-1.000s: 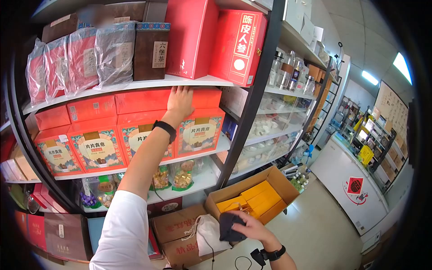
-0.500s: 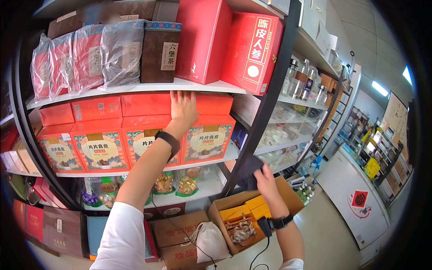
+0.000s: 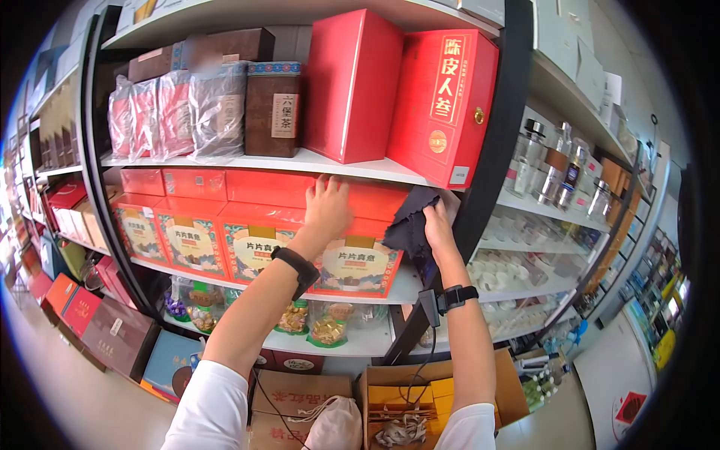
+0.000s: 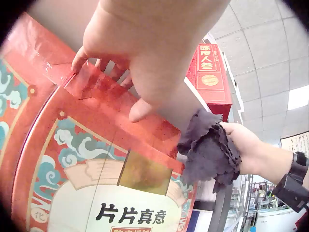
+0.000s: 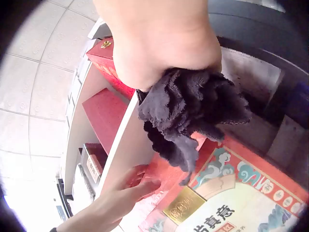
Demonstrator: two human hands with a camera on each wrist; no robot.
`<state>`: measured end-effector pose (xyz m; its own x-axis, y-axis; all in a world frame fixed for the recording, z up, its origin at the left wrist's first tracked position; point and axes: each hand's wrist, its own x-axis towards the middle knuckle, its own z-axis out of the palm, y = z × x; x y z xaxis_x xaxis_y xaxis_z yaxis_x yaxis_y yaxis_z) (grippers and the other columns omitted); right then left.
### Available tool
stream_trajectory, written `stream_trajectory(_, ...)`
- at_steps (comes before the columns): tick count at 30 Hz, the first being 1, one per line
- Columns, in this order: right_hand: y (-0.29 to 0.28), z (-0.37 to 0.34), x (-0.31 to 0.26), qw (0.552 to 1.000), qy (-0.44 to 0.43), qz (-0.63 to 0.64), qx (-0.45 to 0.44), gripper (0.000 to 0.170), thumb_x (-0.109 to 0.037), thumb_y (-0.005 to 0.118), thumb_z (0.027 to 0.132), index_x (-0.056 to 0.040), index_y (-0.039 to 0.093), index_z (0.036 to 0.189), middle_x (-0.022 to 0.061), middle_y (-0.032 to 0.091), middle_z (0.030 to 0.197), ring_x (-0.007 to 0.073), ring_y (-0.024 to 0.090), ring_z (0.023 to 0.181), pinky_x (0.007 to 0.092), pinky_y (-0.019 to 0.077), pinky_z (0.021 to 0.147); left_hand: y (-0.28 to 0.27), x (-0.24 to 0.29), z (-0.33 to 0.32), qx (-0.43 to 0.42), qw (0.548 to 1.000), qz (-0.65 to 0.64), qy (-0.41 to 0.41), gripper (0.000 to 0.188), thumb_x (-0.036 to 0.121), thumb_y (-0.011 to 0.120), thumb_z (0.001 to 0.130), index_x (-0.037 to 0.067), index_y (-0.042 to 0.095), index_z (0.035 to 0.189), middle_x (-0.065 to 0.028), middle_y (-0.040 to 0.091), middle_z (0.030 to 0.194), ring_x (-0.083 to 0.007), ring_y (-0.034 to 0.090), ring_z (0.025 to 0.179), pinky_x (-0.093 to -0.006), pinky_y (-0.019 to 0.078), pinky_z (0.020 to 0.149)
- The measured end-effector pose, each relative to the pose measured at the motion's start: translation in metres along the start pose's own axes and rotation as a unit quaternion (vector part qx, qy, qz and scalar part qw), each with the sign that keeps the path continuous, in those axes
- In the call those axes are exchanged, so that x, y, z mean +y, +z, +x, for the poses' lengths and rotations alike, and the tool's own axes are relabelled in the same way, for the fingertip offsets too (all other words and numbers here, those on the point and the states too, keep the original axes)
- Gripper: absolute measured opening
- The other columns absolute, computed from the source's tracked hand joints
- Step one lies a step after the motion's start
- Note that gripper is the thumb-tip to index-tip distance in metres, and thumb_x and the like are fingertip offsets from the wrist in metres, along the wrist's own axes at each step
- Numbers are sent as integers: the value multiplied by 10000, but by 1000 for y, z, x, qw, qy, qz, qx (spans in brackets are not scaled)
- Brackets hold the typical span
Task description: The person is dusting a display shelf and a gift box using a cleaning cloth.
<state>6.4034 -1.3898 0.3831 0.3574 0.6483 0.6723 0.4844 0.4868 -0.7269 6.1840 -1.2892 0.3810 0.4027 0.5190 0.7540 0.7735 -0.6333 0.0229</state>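
My left hand reaches under the middle shelf board and rests on a shiny red box lying on top of the upright gift boxes. In the left wrist view its fingertips are at the box's upper edge, with the thumb against the front. A crumpled dark cloth with a scalloped edge hangs from my right hand, which grips it near the right end of the row. In the right wrist view this cloth overlaps the corner of a printed gift box.
Above, the shelf board carries tall red boxes and plastic-wrapped tea packs. A black shelf post stands just right of my right hand. Below are candy bags, an open carton and a white drawstring bag.
My right hand has risen from over the carton to the right end of the red boxes, carrying the dark cloth. My left hand stays at the upper red box. The head view has shifted.
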Motion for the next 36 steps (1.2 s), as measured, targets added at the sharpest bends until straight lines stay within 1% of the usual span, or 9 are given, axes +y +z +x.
stream_trajectory(5,-1,18,25,998,57,12,8,474,-251,440,952,-6,443,1358,165,459,1390,293,404,1313,349,279,1087,-7,15,3,9,991,-132,-3,528,268,676,773,-27,529,1185,-248,466,1269,-420,408,1221,-507,389,988)
stream_trajectory(9,-12,16,32,998,54,33,-3,482,-256,449,949,-6,441,1361,150,452,1391,278,400,1305,340,271,1088,19,20,5,232,940,-239,-80,709,307,698,801,-87,389,1303,-294,502,1163,-426,462,1137,-470,400,969)
stream_trajectory(12,-12,3,20,998,14,64,13,472,-263,455,949,-1,453,1342,150,486,1346,264,427,1270,330,289,1071,23,15,4,67,897,-391,-193,882,385,709,814,-124,265,1382,-307,530,1179,-393,521,1123,-423,406,977)
stream_trajectory(15,-16,-34,-7,999,-36,0,-16,371,-256,449,972,-10,501,1245,168,562,1206,262,515,1156,327,353,1009,6,15,-7,50,887,-403,-221,976,445,719,808,-140,218,1407,-317,534,1220,-336,552,1138,-369,412,982)
stream_trajectory(16,-19,-45,-5,999,-40,7,-24,372,-217,462,979,4,490,1276,148,567,1207,236,521,1142,310,361,1006,-5,18,-15,50,871,-441,-209,919,444,692,815,-151,274,1377,-347,490,1279,-418,506,1198,-437,412,989)
stream_trajectory(19,-22,-86,-33,998,-43,37,-6,394,-185,472,984,31,465,1313,128,566,1212,198,517,1137,296,357,1014,-11,17,-44,77,840,-503,-189,910,436,697,816,-126,276,1395,-322,510,1266,-379,515,1196,-406,413,989)
stream_trajectory(24,-21,-127,-39,995,-70,76,16,427,-145,453,994,41,408,1376,111,497,1280,177,491,1132,291,356,1000,-54,31,-78,59,777,-583,-229,743,397,655,883,-71,329,1359,-234,539,1209,-259,536,1134,-368,430,955)
stream_trajectory(30,-18,-182,-44,988,-107,96,55,416,-144,437,990,52,408,1355,104,485,1259,163,484,1103,301,359,982,-93,34,-108,11,621,-717,-317,376,352,640,915,88,424,1074,-42,545,1008,-76,496,862,-235,413,777)
stream_trajectory(36,-10,-202,-21,973,-73,205,72,369,-134,428,985,49,432,1305,105,494,1267,174,478,1142,325,345,1018,-84,36,-123,-51,533,-793,-293,398,212,670,851,55,472,1158,-46,585,1048,-128,531,949,-303,414,839)
